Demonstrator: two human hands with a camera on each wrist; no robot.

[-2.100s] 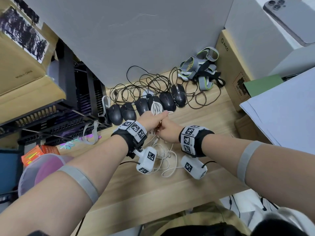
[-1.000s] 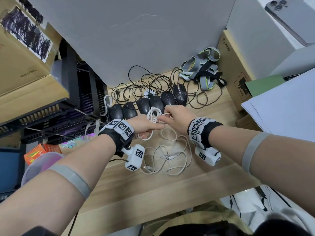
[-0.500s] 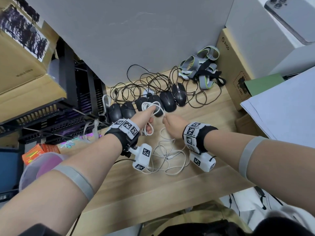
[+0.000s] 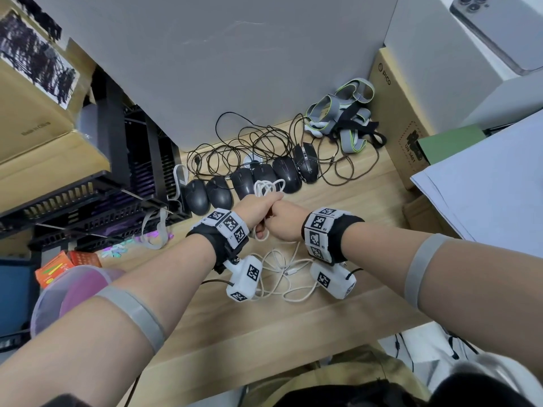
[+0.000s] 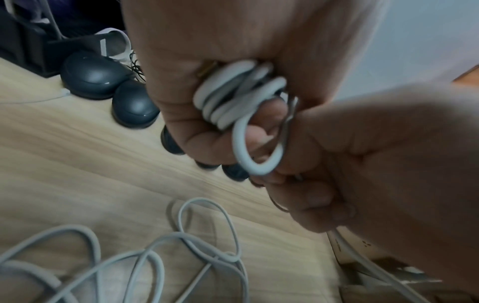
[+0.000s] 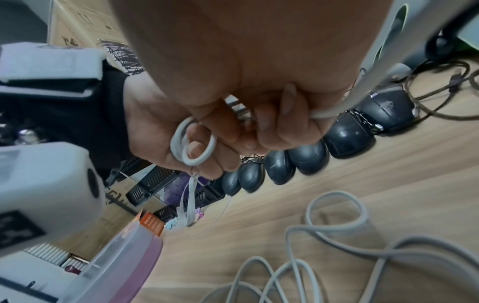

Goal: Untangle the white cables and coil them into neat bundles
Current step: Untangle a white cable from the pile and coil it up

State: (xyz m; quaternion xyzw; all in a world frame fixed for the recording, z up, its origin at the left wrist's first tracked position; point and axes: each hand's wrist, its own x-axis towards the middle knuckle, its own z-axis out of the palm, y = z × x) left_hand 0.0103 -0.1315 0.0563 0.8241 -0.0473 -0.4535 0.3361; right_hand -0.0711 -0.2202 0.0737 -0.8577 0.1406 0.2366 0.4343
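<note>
Gripping the coiled white cable (image 5: pixel 233 98), left hand (image 4: pixel 258 208); right hand (image 4: pixel 286 221) pinching.

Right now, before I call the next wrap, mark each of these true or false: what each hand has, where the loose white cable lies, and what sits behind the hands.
1. The left hand grips a small coil of white cable. True.
2. The right hand is flat on the wooden table, holding nothing. False: it is curled round a strand of the same white cable, right against the left hand.
3. Loose white cable loops lie on the table below the wrists. True.
4. The row of dark computer mice sits nearer the person than the hands. False: it lies beyond them, towards the grey wall.
5. Every white cable is already bundled. False: loops still lie uncoiled.
</note>
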